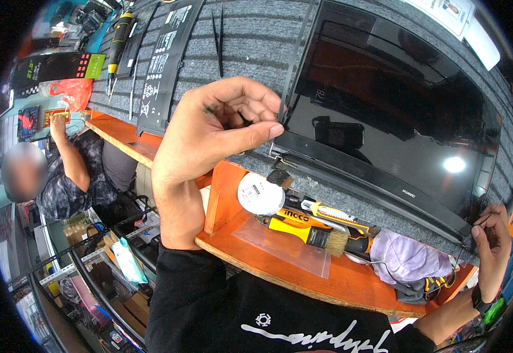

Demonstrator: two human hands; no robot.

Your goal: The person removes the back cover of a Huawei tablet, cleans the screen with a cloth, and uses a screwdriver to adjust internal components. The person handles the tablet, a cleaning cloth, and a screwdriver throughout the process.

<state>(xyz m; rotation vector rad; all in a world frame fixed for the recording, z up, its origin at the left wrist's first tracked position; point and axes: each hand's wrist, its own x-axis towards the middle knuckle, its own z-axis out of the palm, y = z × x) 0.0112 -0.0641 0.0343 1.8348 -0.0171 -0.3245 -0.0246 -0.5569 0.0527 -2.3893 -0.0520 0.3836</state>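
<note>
A black laptop screen [386, 117] lies face up on a grey ribbed mat, its glossy glass mirroring lights and dark shapes. My left hand [209, 129] is curled at the screen's near left corner, thumb and fingertips closing on the edge. A bare hinge [277, 156] shows just below that corner. At the near right corner, my right hand [493, 235] pinches the edge between thumb and fingers. Whether either hand grips a separate thin trim there is too small to tell.
Left of the screen lie black tweezers [217, 41], a laptop battery [165, 65] and a yellow-black screwdriver [119, 44]. An orange shelf [256, 259] below holds a brush [321, 240], a utility knife [333, 212], a white round container [260, 194] and a purple cloth [409, 256]. Another person [74, 170] sits at left.
</note>
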